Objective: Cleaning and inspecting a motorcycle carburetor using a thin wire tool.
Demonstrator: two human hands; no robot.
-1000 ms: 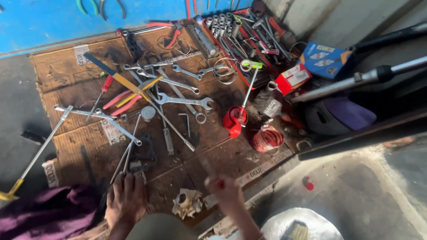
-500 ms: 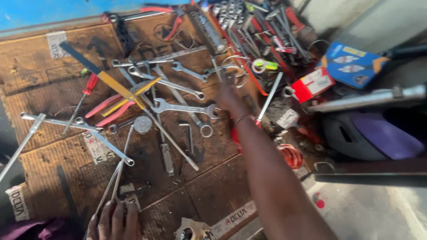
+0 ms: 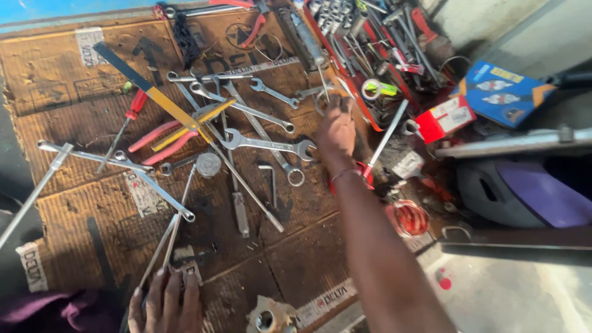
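My right hand [image 3: 336, 126] reaches far out over a sheet of brown cardboard [image 3: 74, 203] strewn with tools. Its fingertips lie on the end of a small silver wrench [image 3: 308, 92] near the cardboard's right edge; whether they grip it is hidden. A large open-end wrench [image 3: 265, 145] lies just left of that hand. My left hand [image 3: 163, 305] rests flat at the bottom edge, fingers apart, on the near ends of long thin steel rods [image 3: 169, 246].
Several wrenches, a long file [image 3: 160, 102], red pliers [image 3: 157, 139] and a red screwdriver [image 3: 132, 111] cover the cardboard. A red case of sockets [image 3: 357, 37] sits at top right, with a blue box [image 3: 502, 92], a red-and-white box [image 3: 444, 117] and a red wire coil [image 3: 410, 216].
My right arm has stretched forward from near my body to the small wrench by the right edge. The view has tilted closer to the tools. My left hand stays at the bottom.
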